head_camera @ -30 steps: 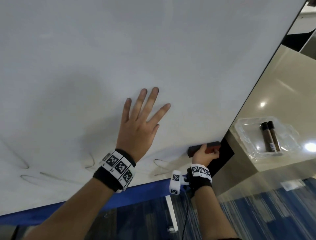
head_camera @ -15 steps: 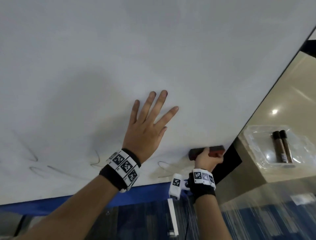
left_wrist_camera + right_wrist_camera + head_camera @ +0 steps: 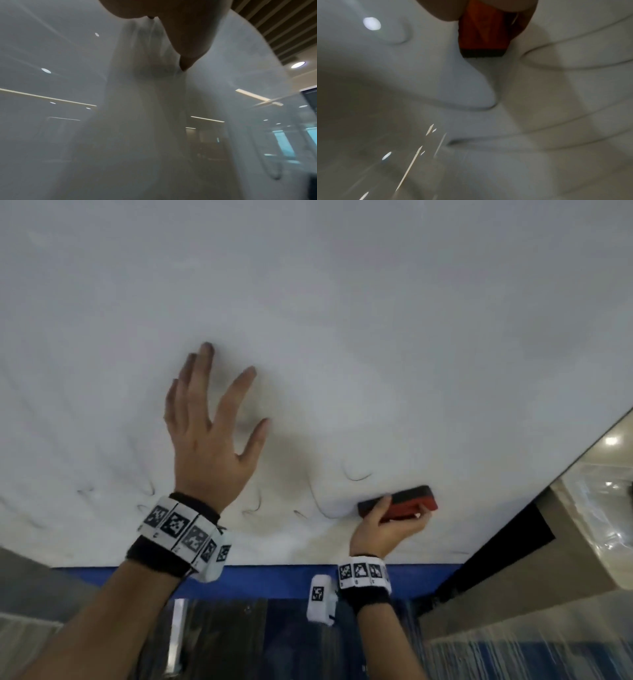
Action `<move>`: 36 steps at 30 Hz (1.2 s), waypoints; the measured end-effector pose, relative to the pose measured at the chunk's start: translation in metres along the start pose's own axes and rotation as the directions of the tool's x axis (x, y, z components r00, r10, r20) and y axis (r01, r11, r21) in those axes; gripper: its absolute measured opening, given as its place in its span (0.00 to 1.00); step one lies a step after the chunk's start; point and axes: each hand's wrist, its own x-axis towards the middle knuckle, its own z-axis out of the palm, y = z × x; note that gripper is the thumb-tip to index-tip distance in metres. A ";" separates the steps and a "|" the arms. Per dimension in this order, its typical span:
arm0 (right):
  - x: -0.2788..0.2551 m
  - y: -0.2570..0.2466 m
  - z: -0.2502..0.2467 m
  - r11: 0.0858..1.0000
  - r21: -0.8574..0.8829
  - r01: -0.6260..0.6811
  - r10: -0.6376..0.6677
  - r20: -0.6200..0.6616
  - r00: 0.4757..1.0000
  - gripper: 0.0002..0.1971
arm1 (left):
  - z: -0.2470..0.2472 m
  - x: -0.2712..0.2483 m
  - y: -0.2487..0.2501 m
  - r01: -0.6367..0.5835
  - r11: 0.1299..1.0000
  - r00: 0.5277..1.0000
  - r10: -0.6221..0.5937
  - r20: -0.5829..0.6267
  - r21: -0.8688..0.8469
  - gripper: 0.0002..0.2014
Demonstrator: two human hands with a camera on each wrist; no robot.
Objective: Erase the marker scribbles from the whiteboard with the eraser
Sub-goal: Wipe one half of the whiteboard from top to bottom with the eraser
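The whiteboard (image 3: 342, 320) fills most of the head view. Thin dark marker scribbles (image 3: 322, 501) loop along its lower part, left of the eraser and beneath my left hand. My right hand (image 3: 387, 525) grips the red eraser (image 3: 407, 503), whose dark felt face lies against the board near the bottom right. In the right wrist view the eraser (image 3: 482, 35) shows red with a dark edge, and curved marker lines (image 3: 573, 65) run beside it. My left hand (image 3: 212, 419) is up at the board with its fingers spread and straight, holding nothing. The left wrist view shows the thumb (image 3: 185, 44) near the board.
A blue strip (image 3: 281, 578) runs under the board's lower edge. A beige counter (image 3: 589, 508) stands to the right behind the board's dark frame. Blue patterned carpet (image 3: 513, 659) lies below.
The eraser and my right hand have moved left and up from the board's right corner into the scribbles. My left hand has tilted and shifted left. The view has swung left.
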 end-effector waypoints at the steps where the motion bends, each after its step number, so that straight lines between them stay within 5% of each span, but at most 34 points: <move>1: -0.023 -0.014 0.013 0.995 -0.009 0.102 -0.101 0.078 0.992 0.31 | -0.002 -0.001 -0.014 0.014 0.999 1.000 -0.014 0.001 0.035 0.29; 3: -0.066 -0.039 0.037 0.940 -0.075 0.334 -0.296 0.309 0.904 0.27 | 0.000 -0.004 -0.032 -0.013 0.997 1.000 0.012 0.024 0.070 0.31; 5: -0.094 -0.052 0.050 0.784 -0.124 0.608 -0.471 0.519 0.713 0.24 | 0.005 -0.007 -0.040 -0.051 0.996 0.998 0.048 0.047 0.069 0.33; 6: -0.097 -0.052 0.051 0.707 -0.128 0.696 -0.521 0.572 0.634 0.23 | 0.007 -0.007 -0.042 -0.058 0.997 0.997 0.055 0.048 0.058 0.33; 7: -0.092 -0.050 0.049 0.672 -0.134 0.728 -0.543 0.579 0.608 0.23 | 0.009 -0.008 -0.042 -0.060 0.997 0.997 0.058 0.043 0.044 0.33; 8: -0.082 -0.043 0.044 0.693 -0.146 0.706 -0.541 0.542 0.643 0.23 | 0.010 -0.008 -0.042 -0.059 0.998 0.998 0.058 0.035 0.030 0.32; 11: -0.039 -0.012 0.020 0.909 -0.155 0.386 -0.354 0.203 0.913 0.26 | 0.012 -0.009 -0.042 -0.053 0.998 0.998 0.053 0.031 -0.018 0.31; 12: -0.029 -0.006 0.016 0.953 -0.124 0.275 -0.267 0.080 0.960 0.28 | 0.013 -0.009 -0.042 -0.054 0.998 0.998 0.055 0.033 -0.026 0.31; 14: -0.030 -0.002 0.023 0.976 -0.106 0.191 -0.196 -0.038 0.980 0.27 | 0.015 -0.008 -0.042 -0.056 0.998 0.998 0.057 0.034 -0.031 0.31; 16: -0.057 -0.010 0.042 0.949 -0.151 0.277 -0.277 0.021 0.961 0.24 | 0.014 -0.007 -0.042 -0.057 0.998 0.998 0.059 0.035 -0.034 0.30; 18: -0.097 -0.019 0.056 0.846 -0.188 0.500 -0.449 0.255 0.856 0.21 | 0.013 -0.006 -0.043 -0.058 0.997 0.997 0.060 0.041 -0.047 0.30; 21: -0.127 -0.016 0.056 0.529 -0.163 0.833 -0.620 0.596 0.511 0.16 | 0.011 -0.007 -0.045 -0.065 0.996 0.996 0.068 0.050 -0.063 0.30; 22: -0.120 -0.014 0.052 0.471 -0.167 0.866 -0.635 0.617 0.465 0.16 | 0.011 -0.008 -0.046 -0.069 0.996 0.996 0.072 0.050 -0.064 0.31; 23: -0.109 -0.011 0.047 0.490 -0.197 0.849 -0.628 0.596 0.501 0.16 | 0.012 -0.009 -0.046 -0.072 0.995 0.996 0.075 0.049 -0.064 0.31; 27: -0.050 0.009 0.019 0.886 -0.305 0.350 -0.315 0.159 0.936 0.26 | 0.011 -0.010 -0.044 -0.049 0.995 0.997 0.054 0.056 -0.083 0.28; 29: -0.043 0.008 0.021 0.953 -0.253 0.166 -0.175 -0.015 0.984 0.31 | 0.009 -0.009 -0.038 -0.017 0.995 0.997 0.024 0.071 -0.094 0.28; 31: -0.063 0.004 0.029 0.937 -0.260 0.231 -0.217 0.082 0.973 0.30 | 0.008 -0.011 -0.027 0.022 0.995 0.995 -0.013 0.096 -0.101 0.28; 33: -0.094 0.005 0.035 0.859 -0.260 0.441 -0.333 0.372 0.867 0.26 | 0.009 -0.015 -0.017 0.050 0.994 0.992 -0.038 0.120 -0.102 0.30; 36: -0.097 0.028 0.025 0.531 -0.210 0.821 -0.507 0.698 0.506 0.20 | 0.015 -0.019 -0.013 0.057 0.996 0.993 -0.049 0.112 -0.073 0.34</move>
